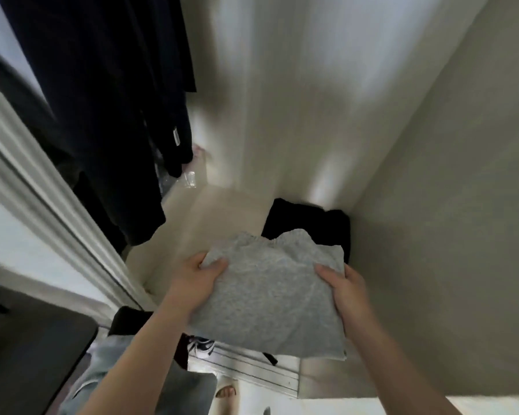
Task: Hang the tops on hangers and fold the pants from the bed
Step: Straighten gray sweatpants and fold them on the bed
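While dark tops [96,100] hang left, both hands grip the folded grey pants [270,292], left hand [198,277], right hand [345,292].

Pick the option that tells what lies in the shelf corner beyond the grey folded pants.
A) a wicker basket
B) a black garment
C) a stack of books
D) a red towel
B: a black garment lies in the corner of the shelf, beyond the grey folded pants that the left hand and right hand grip.
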A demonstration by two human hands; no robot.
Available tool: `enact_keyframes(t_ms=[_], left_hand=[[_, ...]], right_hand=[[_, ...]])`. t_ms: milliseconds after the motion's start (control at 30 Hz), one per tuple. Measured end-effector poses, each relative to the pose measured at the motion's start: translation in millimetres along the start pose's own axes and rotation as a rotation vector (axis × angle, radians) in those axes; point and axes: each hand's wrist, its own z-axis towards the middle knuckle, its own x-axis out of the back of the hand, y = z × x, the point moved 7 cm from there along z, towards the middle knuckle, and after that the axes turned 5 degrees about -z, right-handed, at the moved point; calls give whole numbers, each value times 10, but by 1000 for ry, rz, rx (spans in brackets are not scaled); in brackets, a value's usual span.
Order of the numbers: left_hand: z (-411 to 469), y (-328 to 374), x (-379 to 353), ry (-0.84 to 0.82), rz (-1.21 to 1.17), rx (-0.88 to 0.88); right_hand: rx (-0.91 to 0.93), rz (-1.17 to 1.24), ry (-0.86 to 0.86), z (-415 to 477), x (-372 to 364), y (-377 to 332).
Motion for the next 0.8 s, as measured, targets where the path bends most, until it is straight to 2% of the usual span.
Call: enact_keyframes(t_ms=[200,333,433,567,667,733,800], left_hand=[[1143,-174,-489,-116,109,140],[1735,-323,-900,-200,147,248],[2170,-218,-1276,-235,163,193],[2647,94,-1776,-239,187,-20],[3038,94,-2054,-211,254,-72],[3249,-159,-2230,-268,328,41],[3340,-430,-2353,-294,496,89]], right_hand=[[-102,-6,160,957,9,132],[-194,-68,191,1565,169,269],[-196,-116,234,2084,329,261],[-120,-150,324,2699,603,132],[-101,-348,427,3100,818,109],[-156,-560,437,3297,861,254],[-151,-810,389,3392,792,437]])
